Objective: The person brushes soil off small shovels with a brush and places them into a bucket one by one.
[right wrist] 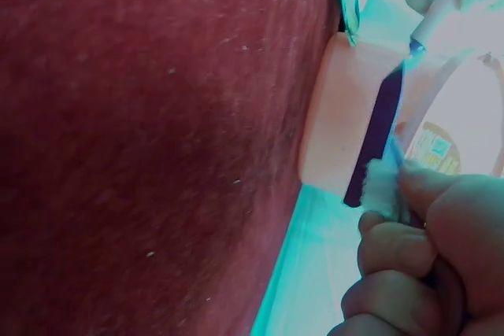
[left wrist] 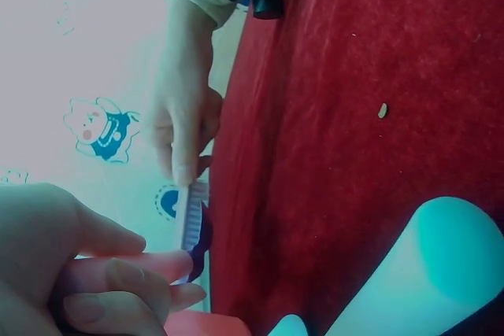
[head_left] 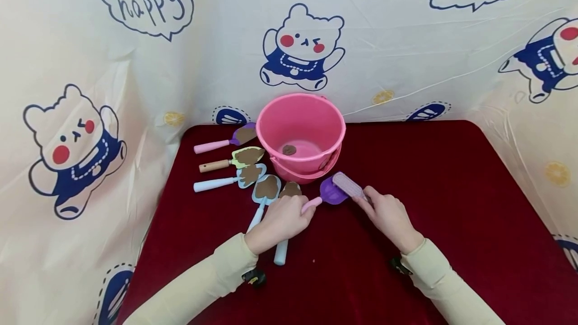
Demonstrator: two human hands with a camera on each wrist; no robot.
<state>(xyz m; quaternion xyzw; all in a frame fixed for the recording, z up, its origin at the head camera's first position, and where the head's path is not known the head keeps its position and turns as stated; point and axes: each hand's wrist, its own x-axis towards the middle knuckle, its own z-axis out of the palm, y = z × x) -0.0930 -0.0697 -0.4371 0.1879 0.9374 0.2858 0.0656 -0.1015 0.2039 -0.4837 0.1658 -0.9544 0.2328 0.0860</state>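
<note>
My left hand (head_left: 281, 218) grips the pink handle of a toy shovel (head_left: 331, 192) with a purple blade, held over the table in front of the bucket. In my right hand (head_left: 392, 217) is a pale lilac scrub brush (head_left: 347, 184), pinched at its near end. The brush overlaps the right side of the purple blade in the head view. From the left wrist, its white bristles (left wrist: 193, 218) show facing the blade. The right wrist view has the bristle end right at the blade's edge (right wrist: 378, 131), with fingers curled round the brush.
A pink bucket (head_left: 300, 124) with a brown lump (head_left: 289, 150) inside stands at the back. Left of it lie several toy garden tools with brown smears, among them a purple shovel (head_left: 246, 135), a green trowel (head_left: 247, 156) and a blue rake (head_left: 251, 174). A printed curtain surrounds the red-covered table (head_left: 429, 174).
</note>
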